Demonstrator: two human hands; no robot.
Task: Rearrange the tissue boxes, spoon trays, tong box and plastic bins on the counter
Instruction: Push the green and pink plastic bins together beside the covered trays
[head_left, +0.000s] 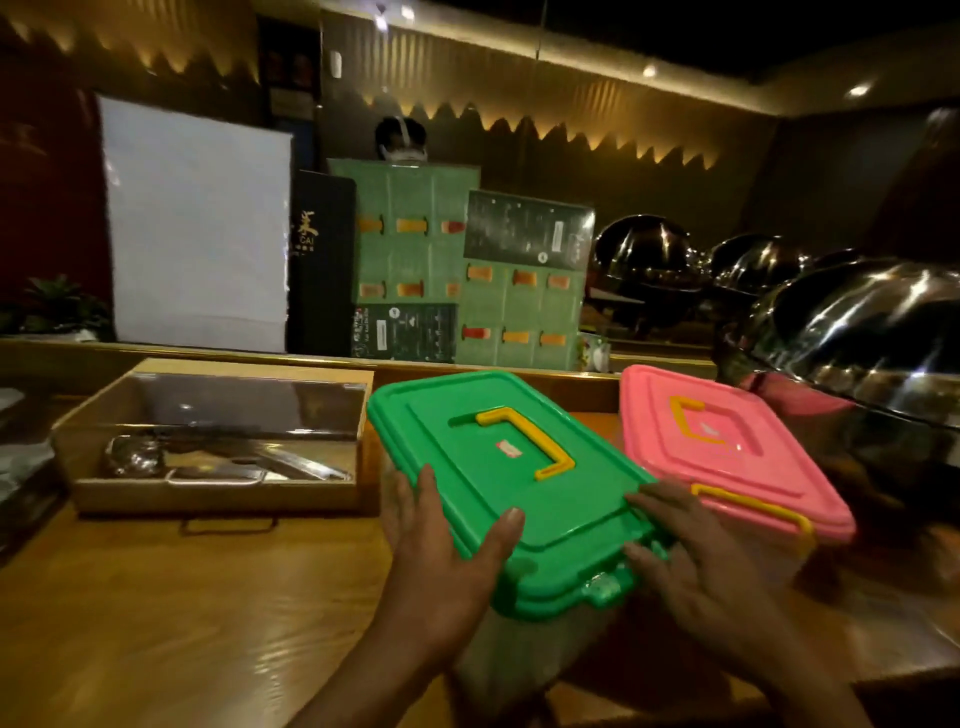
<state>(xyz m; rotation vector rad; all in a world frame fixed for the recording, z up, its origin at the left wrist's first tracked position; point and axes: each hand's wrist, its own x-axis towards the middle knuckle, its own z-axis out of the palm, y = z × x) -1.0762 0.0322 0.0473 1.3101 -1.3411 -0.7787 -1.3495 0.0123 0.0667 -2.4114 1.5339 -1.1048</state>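
You had both hands on the green-lidded bin (511, 483) at lower centre of the frame: your left hand (447, 540) cupped its near-left corner with the thumb lying over the lid edge, and your right hand (701, 556) was spread along the near-right edge, fingers (647, 501) flat on the lid, not curled under it. Neither hand had the yellow handle (524, 441).

The likely trouble was that the grip sat mostly on the lid, so a lift could have popped it off or let the clear body slip. The bin also looked tilted, and whether it rested fully on the table (182, 597) I could not tell.

The pink-lidded bin (727, 452) lay just beside it at right, edges touching or nearly so; a slide that way would have shoved it toward the steel dome covers (862, 332) at the right edge. At left, the wooden tong box (208, 441) with its clear cover blocked that side, with only a narrow gap between.
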